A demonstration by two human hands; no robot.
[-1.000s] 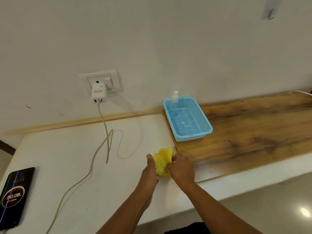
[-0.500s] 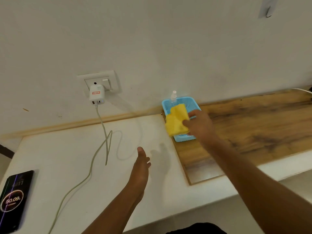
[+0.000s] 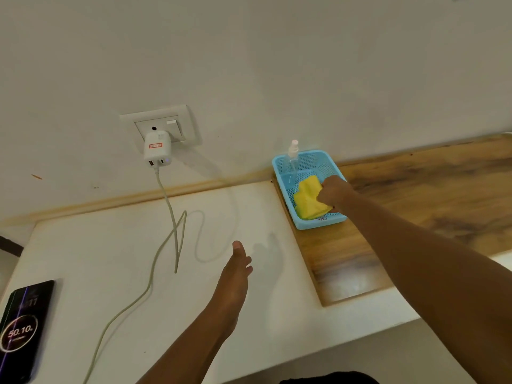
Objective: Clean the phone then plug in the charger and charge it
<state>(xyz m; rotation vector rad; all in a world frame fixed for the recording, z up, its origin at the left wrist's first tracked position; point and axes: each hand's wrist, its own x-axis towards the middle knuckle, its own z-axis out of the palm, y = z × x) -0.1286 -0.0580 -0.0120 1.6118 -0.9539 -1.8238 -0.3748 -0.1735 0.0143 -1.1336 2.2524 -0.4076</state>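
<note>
The phone point(image 3: 22, 325) lies face up at the counter's near left corner, its screen lit with a charging ring reading about 50 percent. A white charger point(image 3: 157, 148) is plugged into the wall socket point(image 3: 166, 126); its pale cable point(image 3: 166, 245) loops over the counter and runs down toward the phone. My right hand point(image 3: 333, 192) reaches into the blue basket point(image 3: 321, 221) and grips a yellow cloth point(image 3: 309, 202) resting on the basket floor. My left hand point(image 3: 238, 270) hovers over the white counter, fingers apart, holding nothing.
A clear spray bottle point(image 3: 292, 159) stands in the basket's back left corner. The basket sits on a wooden board point(image 3: 415, 203) covering the counter's right part. The white counter point(image 3: 97, 259) ends at a front edge near me; the wall runs along the back.
My right hand carried the yellow cloth from the counter's middle up and right, then down into the blue basket. My left hand let go of the cloth and stayed over the counter.
</note>
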